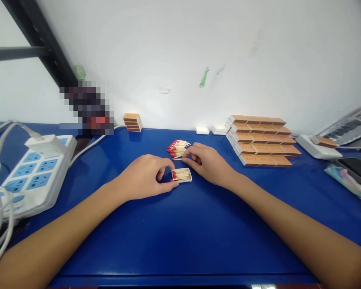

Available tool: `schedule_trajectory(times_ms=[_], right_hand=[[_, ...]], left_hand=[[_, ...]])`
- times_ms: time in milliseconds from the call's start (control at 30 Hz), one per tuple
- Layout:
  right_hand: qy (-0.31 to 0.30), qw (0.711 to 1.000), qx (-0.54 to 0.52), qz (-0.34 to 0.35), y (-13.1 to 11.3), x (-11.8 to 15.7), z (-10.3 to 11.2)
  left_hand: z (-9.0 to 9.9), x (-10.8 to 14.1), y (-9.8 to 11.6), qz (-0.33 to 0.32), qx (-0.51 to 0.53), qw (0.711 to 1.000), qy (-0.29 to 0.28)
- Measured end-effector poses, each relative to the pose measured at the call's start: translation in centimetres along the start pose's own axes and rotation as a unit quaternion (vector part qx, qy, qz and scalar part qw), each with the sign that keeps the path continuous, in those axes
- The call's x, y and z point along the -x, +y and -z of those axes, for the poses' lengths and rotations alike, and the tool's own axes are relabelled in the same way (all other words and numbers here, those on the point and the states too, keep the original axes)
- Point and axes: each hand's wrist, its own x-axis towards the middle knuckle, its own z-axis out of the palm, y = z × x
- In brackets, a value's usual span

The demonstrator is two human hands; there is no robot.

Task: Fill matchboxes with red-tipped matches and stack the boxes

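A small white matchbox tray [185, 181] lies on the blue table, partly filled with red-tipped matches. My left hand [146, 176] grips the tray's left end between thumb and forefinger. Just behind the tray is a loose pile of matches [178, 148], most of their red heads toward the left. My right hand [209, 162] is at the pile's near right edge, thumb and forefinger pinched on the pale end of a match [177, 159]. Its red head points left.
Stacked matchboxes [260, 138] stand at the back right, a smaller stack [132, 122] at the back left. White trays [202, 130] sit by the wall. On the left is a power strip [52, 176] with cables. A phone [356, 170] lies far right.
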Motion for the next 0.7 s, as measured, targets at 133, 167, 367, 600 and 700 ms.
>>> schedule_trajectory(times_ms=[133, 167, 367, 600, 700], right_hand=[[-0.014, 1.0, 0.002, -0.006, 0.2, 0.0, 0.0], [-0.018, 1.0, 0.004, -0.004, 0.2, 0.1, 0.1], [-0.01, 0.999, 0.018, 0.027, -0.6, 0.8, 1.7], [-0.058, 0.997, 0.01, 0.054, -2.1, 1.4, 1.6], [-0.062, 0.997, 0.009, 0.049, -2.3, 1.5, 1.3]], left_hand=[[0.0, -0.1, 0.0, 0.001, 0.001, 1.0, 0.002], [0.0, -0.1, -0.1, 0.004, 0.001, 1.0, 0.002], [0.0, 0.1, -0.3, 0.016, -0.009, 1.0, 0.016], [-0.1, 0.1, -0.4, 0.015, -0.007, 1.0, 0.02], [-0.1, 0.1, -0.3, 0.012, -0.009, 1.0, 0.016]])
